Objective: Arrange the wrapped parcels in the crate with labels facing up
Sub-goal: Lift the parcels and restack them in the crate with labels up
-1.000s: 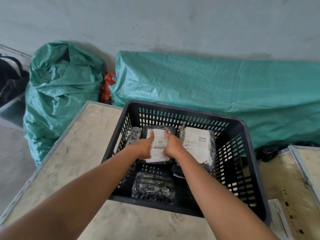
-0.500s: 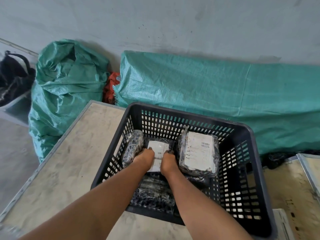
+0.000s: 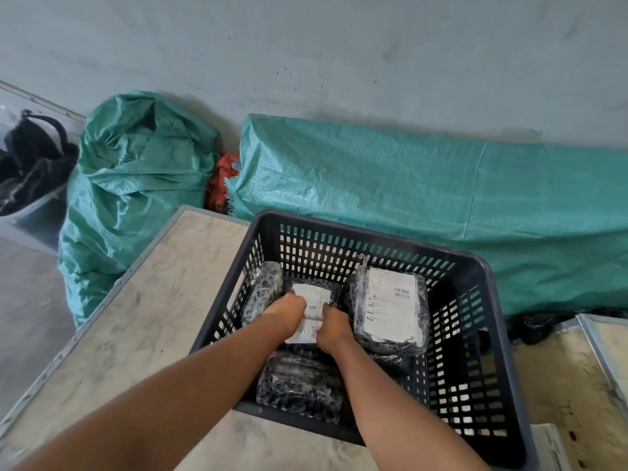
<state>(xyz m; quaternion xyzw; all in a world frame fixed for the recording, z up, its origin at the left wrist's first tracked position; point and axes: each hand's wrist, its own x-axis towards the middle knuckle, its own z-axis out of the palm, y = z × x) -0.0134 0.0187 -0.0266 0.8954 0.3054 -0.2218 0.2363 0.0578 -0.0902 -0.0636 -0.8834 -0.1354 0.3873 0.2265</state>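
whereas half a second earlier both hands sat a little nearer the crate's point(image 3: 492, 317) near wall, the left hand point(image 3: 287, 309) and right hand point(image 3: 333, 329) now press the middle parcel point(image 3: 314, 312), label up, fingers curled over its edges. right of it lies a second labelled parcel point(image 3: 390, 307); left, a parcel on edge point(image 3: 263, 290). crate rests on a scuffed table point(image 3: 136, 317); behind, green sacks point(image 3: 407, 198) against a grey wall point(image 3: 306, 45).

Dark slatted crate point(image 3: 482, 287) lower centre of frame. Middle parcel point(image 3: 314, 302) label up; labelled parcel point(image 3: 390, 307) to its right, label up. Left parcel point(image 3: 263, 290) tilted on edge; front parcel point(image 3: 300, 382) shows no label.
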